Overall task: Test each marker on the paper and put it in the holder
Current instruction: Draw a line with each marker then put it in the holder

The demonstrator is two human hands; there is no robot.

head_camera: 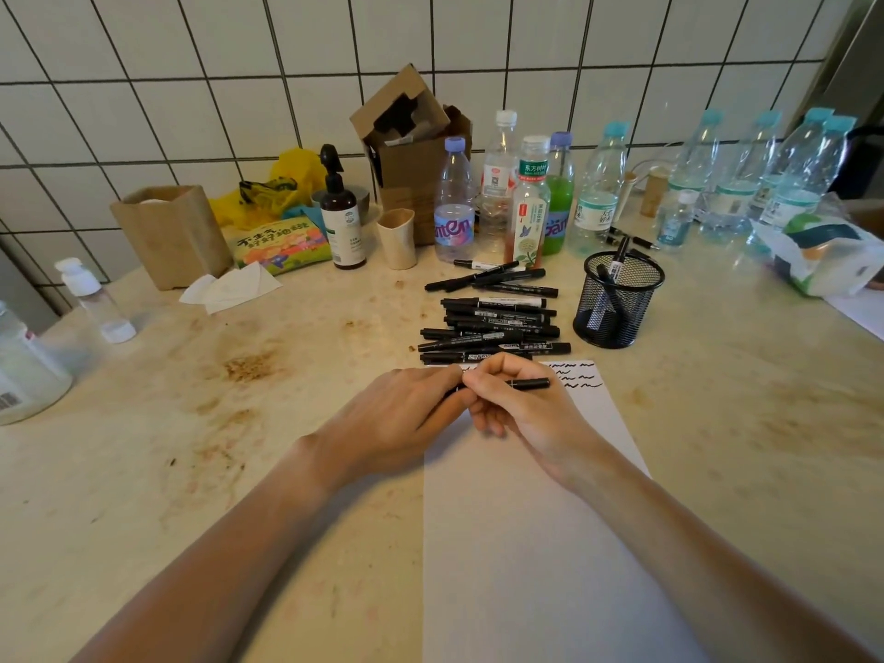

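Note:
Both hands meet over the top of the white paper (535, 543), holding one black marker (528, 384) that lies level. My right hand (519, 409) grips its middle, and its right end sticks out past the fingers. My left hand (406, 413) pinches the marker's left end, which is hidden by the fingers. Black squiggles (576, 375) mark the paper's top right corner. A pile of several black markers (488, 323) lies just beyond the hands. The black mesh holder (617, 299) stands to the right of the pile with a few markers in it.
Several plastic bottles (531, 198) line the back by the tiled wall, with a cardboard box (411, 150), a brown pump bottle (342, 212), a beige cup (397, 236) and a tissue pack (277, 246). More bottles (91, 299) stand at the left edge. A wrapped package (823, 260) sits far right.

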